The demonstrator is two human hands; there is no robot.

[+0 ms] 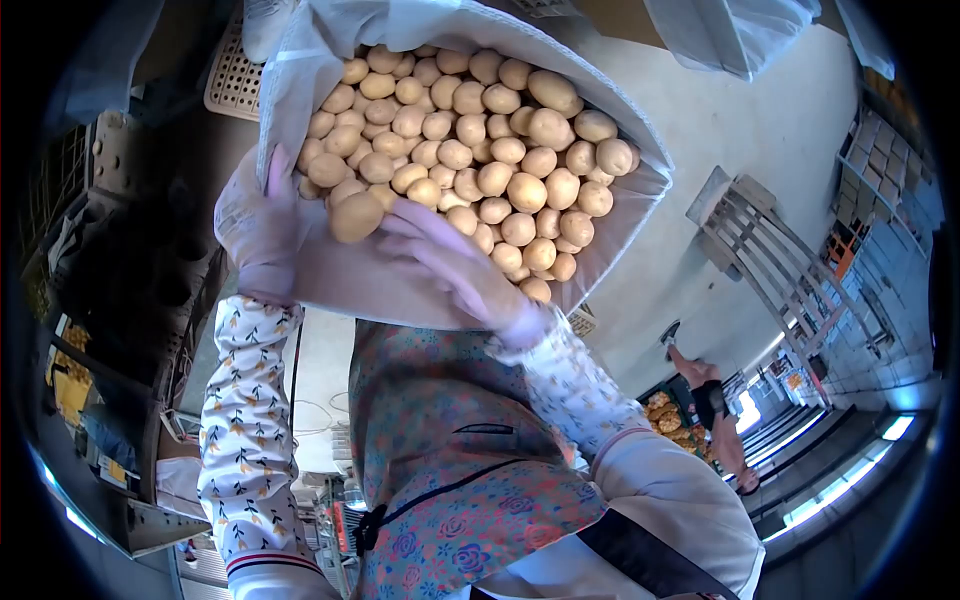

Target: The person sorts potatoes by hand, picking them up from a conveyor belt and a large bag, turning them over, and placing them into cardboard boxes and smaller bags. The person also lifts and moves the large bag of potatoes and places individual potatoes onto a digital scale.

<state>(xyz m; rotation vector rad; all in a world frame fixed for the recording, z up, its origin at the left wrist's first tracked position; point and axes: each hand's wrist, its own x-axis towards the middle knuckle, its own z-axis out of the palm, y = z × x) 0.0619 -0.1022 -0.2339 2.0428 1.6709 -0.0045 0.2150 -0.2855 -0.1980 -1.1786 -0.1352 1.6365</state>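
A white fabric sack (620, 110) gapes in front of me, with many pale yellow potatoes (470, 130) inside. My left hand (262, 225), in a whitish glove, grips the sack's left rim, thumb on the inner side and fingers outside. Over the near part of the sack, my right hand (450, 260), also gloved, is blurred by motion with its fingers stretched out. A larger blurred potato (356, 217) is just off its fingertips, above the sack's near inner wall.
Left of the sack is a dark machine (150, 230), beside a beige perforated crate (228, 85). A metal-framed cart (775, 255) stands on the floor at right. Farther off, a person (715, 400) is near a crate of yellowish produce (672, 420).
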